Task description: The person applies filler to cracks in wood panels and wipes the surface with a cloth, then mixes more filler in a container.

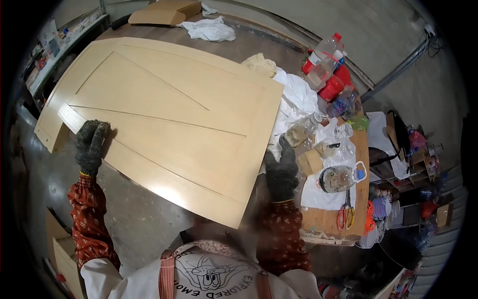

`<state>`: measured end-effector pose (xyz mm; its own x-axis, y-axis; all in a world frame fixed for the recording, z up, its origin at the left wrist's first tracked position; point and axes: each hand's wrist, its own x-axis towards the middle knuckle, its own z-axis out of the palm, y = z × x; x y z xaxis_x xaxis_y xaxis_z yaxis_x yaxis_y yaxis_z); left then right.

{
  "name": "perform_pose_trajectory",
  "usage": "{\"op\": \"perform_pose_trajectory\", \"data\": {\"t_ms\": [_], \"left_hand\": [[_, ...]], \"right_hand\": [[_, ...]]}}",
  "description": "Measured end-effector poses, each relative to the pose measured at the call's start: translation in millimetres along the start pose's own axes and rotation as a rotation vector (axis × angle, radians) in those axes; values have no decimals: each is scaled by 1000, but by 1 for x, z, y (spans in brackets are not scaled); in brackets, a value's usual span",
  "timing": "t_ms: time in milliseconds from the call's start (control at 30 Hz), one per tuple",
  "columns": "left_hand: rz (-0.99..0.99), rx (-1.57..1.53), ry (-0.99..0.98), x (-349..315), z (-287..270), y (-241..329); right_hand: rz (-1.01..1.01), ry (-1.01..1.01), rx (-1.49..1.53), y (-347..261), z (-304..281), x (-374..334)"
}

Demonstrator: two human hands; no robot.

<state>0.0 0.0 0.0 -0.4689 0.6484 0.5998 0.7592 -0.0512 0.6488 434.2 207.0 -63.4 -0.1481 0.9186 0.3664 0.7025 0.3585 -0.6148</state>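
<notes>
Bending closely together, the gloved fingers of the left hand (91, 144) met the near edge of the cream door (184, 114) toward its left end; whether they gripped it firmly, I could not tell. Gloved as well, the right hand (282, 174) stood at the door's right edge with one finger or thumb pointing up and the others partly hidden, so its hold could not be made out either. Broad side up, the door lay across the work area, its near edge jutting out over the grey floor (139, 199), which gave open room between the left sleeve (88, 214) and the door's front corner. Beyond the far edge ran a strip of brown tabletop (244, 48), with a white rag (209, 30) and a cardboard box (164, 12) farther back. Space was tight on the right: white cloth (296, 99) crowded that edge, then a clear jug (338, 178), a red bottle (331, 89) and scissors (345, 214) near the worktop's (318, 219) front edge.
</notes>
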Motion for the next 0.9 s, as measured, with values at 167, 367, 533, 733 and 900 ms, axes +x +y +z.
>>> {"op": "perform_pose_trajectory", "data": {"t_ms": [167, 367, 533, 733, 900], "left_hand": [[-23, -19, -19, -3, 1, -6], [-83, -139, -13, -27, 24, 37], [77, 184, -63, -39, 78, 123], [21, 115, 1, -63, 94, 124], [84, 201, 50, -62, 97, 128]], "right_hand": [[-147, 4, 156, -9, 7, 47], [-148, -187, -464, 3, -10, 60], [-833, -594, -929, -3, 25, 51], [-908, -1005, -529, -14, 37, 52], [-781, -319, 1, 37, -21, 60]]}}
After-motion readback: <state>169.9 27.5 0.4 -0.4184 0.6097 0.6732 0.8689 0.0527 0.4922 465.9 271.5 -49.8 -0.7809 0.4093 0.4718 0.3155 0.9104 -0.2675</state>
